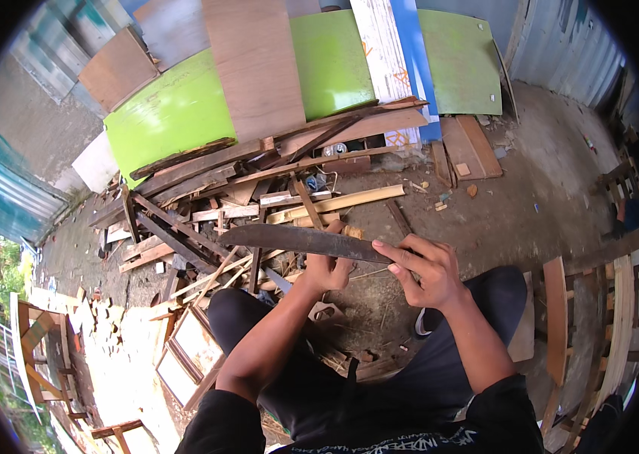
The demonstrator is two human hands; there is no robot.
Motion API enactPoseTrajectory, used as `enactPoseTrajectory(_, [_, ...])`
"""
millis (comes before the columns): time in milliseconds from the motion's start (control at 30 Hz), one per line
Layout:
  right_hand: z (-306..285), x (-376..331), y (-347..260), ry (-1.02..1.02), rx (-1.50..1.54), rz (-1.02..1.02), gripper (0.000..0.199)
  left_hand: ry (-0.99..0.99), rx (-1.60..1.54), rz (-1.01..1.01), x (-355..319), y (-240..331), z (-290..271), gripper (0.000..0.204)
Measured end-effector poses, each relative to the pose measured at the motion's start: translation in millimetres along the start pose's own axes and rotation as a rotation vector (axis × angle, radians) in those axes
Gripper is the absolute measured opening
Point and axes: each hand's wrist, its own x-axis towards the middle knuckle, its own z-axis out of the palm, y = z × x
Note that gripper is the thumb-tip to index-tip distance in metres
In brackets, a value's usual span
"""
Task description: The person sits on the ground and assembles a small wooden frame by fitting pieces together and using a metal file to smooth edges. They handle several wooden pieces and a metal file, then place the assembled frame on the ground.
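A machete with a long dark blade lies crosswise in front of me, its tip to the left. My right hand is closed at the right end of it, index finger along the blade and thumb below; the handle is hidden. My left hand is behind and under the blade, fingers curled. A short light-brown wooden piece shows just past its fingers, mostly covered by the hand and blade. My bent knees are on either side of my forearms.
Beyond my hands is a heap of scrap boards and loose sticks. Green panels and a brown plywood sheet lean at the back. A framed panel lies by my left knee. Wooden slats stand at the right.
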Motion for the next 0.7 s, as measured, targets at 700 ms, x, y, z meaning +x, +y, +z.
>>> enactPoseTrajectory(700, [-28,-21,46,0.085,-0.325,0.369,0.041,0.029,-0.331,0.216,-6,36,-3,0.054])
